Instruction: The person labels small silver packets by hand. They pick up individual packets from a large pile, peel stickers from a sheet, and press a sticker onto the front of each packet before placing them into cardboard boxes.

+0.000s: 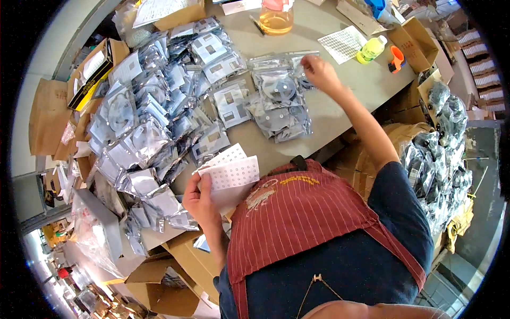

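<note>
Pinched between the thumb and fingers of my left hand [199, 201] is a folded white sheet of small printed labels [231, 175], held in front of my apron. My right hand [322, 75] reaches out over the table, its fingers bent and drawn together at the upper right of some clear plastic bags [280, 87]. Round grey discs and flat parts show through these bags, which lie overlapping in a small group. What the right fingertips hold, if anything, is hidden. Left of the group lies another silvery bag [231, 105] with a pale card in it.
A large heap of similar bags [154, 106] covers the table's left side. Toward the back stand a jar of amber liquid [276, 20] and a yellow-green bottle [372, 49], with a printed sheet [342, 44] and an orange tape dispenser [396, 58] nearby. Black-wrapped parts [438, 170] fill a carton at right.
</note>
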{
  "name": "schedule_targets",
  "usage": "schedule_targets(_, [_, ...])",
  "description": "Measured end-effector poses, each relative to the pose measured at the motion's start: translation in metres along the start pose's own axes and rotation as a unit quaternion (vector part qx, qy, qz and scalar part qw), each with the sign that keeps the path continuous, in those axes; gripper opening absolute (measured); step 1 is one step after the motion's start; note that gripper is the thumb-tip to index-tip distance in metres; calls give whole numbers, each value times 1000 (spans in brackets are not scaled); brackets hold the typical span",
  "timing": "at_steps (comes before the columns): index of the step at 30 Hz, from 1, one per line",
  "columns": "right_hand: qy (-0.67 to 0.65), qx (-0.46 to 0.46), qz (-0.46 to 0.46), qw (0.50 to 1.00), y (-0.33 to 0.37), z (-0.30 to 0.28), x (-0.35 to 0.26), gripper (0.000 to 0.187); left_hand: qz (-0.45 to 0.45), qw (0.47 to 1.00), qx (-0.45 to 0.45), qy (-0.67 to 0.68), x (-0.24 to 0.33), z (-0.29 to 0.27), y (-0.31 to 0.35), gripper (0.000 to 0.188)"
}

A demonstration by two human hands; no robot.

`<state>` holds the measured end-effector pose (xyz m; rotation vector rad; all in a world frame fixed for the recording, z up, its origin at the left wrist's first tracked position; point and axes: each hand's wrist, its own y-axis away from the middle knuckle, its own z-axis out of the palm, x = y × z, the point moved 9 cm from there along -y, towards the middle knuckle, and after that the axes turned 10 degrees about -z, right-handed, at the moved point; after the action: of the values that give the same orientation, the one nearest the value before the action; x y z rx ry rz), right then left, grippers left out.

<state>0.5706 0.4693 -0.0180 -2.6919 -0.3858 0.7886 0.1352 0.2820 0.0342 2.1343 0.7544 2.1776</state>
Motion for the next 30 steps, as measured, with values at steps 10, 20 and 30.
schedule_targets(10, [193, -98, -29, 976, 2, 24, 37, 34, 0, 1000, 2, 4, 6, 7, 0, 19])
schedule_targets(20, [27, -99, 35, 994, -7, -11, -10, 22, 17, 1000, -24, -8, 12, 11, 8, 17])
schedule_targets(30, [-271, -127, -226, 927, 7, -6, -223, 21, 76, 979, -99, -162, 38, 50, 23, 14])
